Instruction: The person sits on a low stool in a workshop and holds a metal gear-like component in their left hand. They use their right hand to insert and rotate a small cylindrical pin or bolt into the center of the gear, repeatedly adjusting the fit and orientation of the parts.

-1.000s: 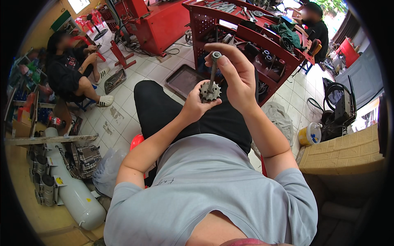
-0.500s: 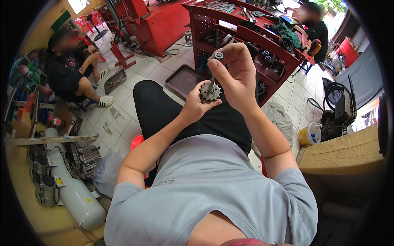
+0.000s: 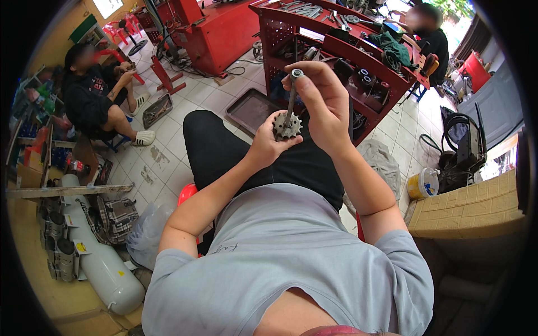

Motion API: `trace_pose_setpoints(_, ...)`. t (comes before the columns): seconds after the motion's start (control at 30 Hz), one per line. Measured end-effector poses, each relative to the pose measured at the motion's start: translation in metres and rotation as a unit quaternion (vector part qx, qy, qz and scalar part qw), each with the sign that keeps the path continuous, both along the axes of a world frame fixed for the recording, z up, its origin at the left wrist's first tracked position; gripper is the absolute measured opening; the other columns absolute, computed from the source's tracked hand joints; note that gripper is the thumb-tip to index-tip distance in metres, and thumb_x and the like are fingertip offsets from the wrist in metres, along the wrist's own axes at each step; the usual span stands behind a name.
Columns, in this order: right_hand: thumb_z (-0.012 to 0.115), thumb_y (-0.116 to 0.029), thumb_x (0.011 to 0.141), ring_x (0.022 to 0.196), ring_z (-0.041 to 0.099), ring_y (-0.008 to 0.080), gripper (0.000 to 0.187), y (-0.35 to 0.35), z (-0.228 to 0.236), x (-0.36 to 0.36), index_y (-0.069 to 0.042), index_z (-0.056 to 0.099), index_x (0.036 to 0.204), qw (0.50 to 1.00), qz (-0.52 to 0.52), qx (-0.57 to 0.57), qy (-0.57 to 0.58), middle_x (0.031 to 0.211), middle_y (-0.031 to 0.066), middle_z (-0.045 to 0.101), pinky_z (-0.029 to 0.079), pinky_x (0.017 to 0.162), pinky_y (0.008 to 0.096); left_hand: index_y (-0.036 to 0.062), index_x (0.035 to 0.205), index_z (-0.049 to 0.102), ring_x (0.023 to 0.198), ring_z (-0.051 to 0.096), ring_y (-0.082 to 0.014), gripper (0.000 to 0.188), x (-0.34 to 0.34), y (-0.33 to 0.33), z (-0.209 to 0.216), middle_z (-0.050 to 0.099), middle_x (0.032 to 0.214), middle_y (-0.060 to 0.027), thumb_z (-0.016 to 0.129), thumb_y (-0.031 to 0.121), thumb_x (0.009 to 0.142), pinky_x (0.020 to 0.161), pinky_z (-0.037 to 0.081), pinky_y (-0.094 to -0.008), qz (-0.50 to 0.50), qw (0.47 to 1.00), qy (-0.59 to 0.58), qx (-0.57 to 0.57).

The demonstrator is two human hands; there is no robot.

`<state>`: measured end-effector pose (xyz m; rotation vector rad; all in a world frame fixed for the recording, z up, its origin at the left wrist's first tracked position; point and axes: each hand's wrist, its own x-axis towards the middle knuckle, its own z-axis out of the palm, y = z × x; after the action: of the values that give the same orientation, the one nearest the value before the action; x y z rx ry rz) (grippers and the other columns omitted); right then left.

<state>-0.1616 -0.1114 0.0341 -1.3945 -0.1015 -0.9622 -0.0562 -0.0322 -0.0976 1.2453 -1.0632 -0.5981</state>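
My left hand [image 3: 267, 143] is closed around a small grey toothed sprocket [image 3: 288, 126] with holes through its face, held up above my lap. A slim metal rod [image 3: 291, 102] stands nearly upright with its lower end at the sprocket's middle. Its upper end is wider and looks like a nut or socket. My right hand [image 3: 325, 103] grips this upper end between thumb and fingers. The fingertips behind the rod are partly hidden. Whether the rod is fixed into the sprocket I cannot tell.
Ahead stands a red tool cart [image 3: 330, 33] with wrenches on top. A dark tray [image 3: 249, 112] lies on the tiled floor. One person [image 3: 98, 92] sits at left, another [image 3: 431, 36] at far right. A white cylinder [image 3: 103, 257] lies at lower left, a bucket [image 3: 423, 183] at right.
My right hand has shifted its fingers around the rod's upper end, which has tipped slightly to the left and up. My left hand and the sprocket stay in place.
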Motion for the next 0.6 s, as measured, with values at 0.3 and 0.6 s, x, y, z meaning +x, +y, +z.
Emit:
trace_pose_setpoints(0.3,0.063,-0.012,0.091,0.089,0.056,0.0088,0.029,-0.011,-0.018,0.008,0.0,0.057,0.116,0.994,-0.053,-0.087,-0.048,0.1,0.0033,0.061,0.043,0.079,0.0239,-0.0013,0.119,0.049,0.089,0.059,-0.0103,0.056,-0.002,0.001,0.006,0.063,0.097,-0.0046,0.081,0.013,0.076,0.084,0.049,-0.0269,-0.003,1.0,-0.009,0.003)
trace_pose_setpoints(0.6,0.072,-0.012,0.083,0.089,0.053,0.0068,0.036,-0.01,-0.017,0.008,-0.004,0.054,0.113,0.993,-0.061,-0.089,-0.048,0.096,0.0008,0.06,0.04,0.076,0.0236,-0.0017,0.121,0.049,0.09,0.06,-0.0114,0.058,-0.001,0.002,0.006,0.064,0.097,-0.0056,0.081,0.014,0.076,0.084,0.049,-0.0274,-0.002,1.0,-0.012,0.024)
